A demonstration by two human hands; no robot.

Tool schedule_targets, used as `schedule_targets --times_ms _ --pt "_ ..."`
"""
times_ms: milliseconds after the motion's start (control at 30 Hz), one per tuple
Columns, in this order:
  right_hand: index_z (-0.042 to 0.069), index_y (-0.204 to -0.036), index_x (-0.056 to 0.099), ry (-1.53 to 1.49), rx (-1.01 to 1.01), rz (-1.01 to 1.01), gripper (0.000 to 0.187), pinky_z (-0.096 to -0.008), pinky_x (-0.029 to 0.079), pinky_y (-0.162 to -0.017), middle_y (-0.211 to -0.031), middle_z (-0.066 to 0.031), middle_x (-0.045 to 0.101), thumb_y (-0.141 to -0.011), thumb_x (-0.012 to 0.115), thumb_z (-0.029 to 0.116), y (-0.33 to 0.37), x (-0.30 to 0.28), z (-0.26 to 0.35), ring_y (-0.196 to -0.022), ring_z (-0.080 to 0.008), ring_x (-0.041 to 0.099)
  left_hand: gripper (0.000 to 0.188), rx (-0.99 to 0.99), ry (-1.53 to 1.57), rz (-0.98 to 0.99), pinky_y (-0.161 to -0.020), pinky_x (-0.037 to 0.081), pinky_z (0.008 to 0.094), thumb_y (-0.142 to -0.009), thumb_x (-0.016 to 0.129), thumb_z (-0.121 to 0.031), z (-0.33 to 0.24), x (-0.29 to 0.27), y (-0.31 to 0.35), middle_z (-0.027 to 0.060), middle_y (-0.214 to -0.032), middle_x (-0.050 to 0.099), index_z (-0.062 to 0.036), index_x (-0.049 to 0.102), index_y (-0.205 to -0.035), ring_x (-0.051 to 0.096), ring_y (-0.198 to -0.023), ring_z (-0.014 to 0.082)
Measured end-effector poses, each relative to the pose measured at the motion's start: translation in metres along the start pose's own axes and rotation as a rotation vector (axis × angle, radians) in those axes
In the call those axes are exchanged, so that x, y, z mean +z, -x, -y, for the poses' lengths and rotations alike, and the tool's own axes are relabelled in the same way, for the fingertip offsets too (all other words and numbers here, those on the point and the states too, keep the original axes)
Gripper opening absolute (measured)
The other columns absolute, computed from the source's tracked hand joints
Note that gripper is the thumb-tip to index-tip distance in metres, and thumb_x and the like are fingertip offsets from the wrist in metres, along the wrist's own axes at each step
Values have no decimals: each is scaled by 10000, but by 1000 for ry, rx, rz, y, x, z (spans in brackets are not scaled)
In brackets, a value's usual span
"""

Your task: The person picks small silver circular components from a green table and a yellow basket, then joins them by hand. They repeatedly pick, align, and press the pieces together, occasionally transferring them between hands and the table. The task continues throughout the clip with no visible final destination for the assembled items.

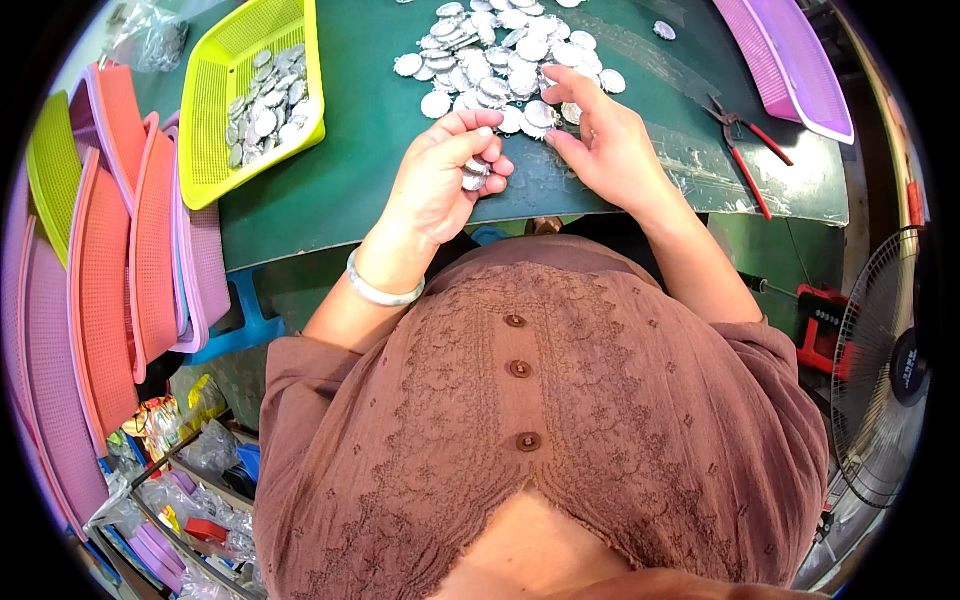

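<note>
A loose pile of round silvery metal discs (pixel 490 60) with scalloped edges lies on the green table (pixel 350 185) in front of me. My left hand (pixel 428 172), a pale bangle at its wrist, is curled around a few of these discs (pixel 476 174) at the near side of the pile. My right hand (pixel 618 152) hovers at the pile's near right edge, thumb and fingers apart, nothing visible between them. Its fingertips are close to the discs; whether they touch any I cannot tell. Left of the pile, a yellow-green basket (pixel 197 130) holds more discs (pixel 268 108).
Red-handled pliers (pixel 738 140) lie at the table's right, below a purple basket (pixel 775 60). Orange, purple and green baskets (pixel 105 270) are stacked at the left edge. A fan (pixel 880 360) stands at the right. A blue stool (pixel 245 320) is below the table.
</note>
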State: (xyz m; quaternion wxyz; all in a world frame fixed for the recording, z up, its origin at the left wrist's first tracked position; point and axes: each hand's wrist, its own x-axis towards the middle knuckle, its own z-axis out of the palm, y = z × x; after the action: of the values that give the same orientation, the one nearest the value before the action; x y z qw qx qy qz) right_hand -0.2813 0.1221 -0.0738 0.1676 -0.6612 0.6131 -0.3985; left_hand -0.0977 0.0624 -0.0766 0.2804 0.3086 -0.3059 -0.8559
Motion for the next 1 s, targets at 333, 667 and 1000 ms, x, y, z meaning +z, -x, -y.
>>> schedule_targets --times_ms 333,667,1000 --pt "127 -1170 487 -75 -100 10 476 -322 488 -619 -883 -88 644 -720 596 17 8 3 -1 -726 -267 622 224 -112 -204 -26 -456 356 177 -844 533 -135 -6 14 2 52 -742 563 -6 507 -1027 475 -554 82" --pt "55 -1198 463 -489 68 24 463 -215 457 -643 -897 -53 628 -755 583 -9 10 0 6 -722 -89 586 184 -34 -167 -51 -449 342 159 -814 586 -92 -3 23 7 46 -756 584 -24 515 -970 468 -532 58" --pt "12 -1208 441 -937 369 69 454 -126 303 -457 -833 9 598 -786 607 39 7 -2 14 -570 5 448 222 48 -257 -64 -438 370 169 -797 638 -143 1 25 6 53 -726 606 -39 511 -947 503 -523 60"
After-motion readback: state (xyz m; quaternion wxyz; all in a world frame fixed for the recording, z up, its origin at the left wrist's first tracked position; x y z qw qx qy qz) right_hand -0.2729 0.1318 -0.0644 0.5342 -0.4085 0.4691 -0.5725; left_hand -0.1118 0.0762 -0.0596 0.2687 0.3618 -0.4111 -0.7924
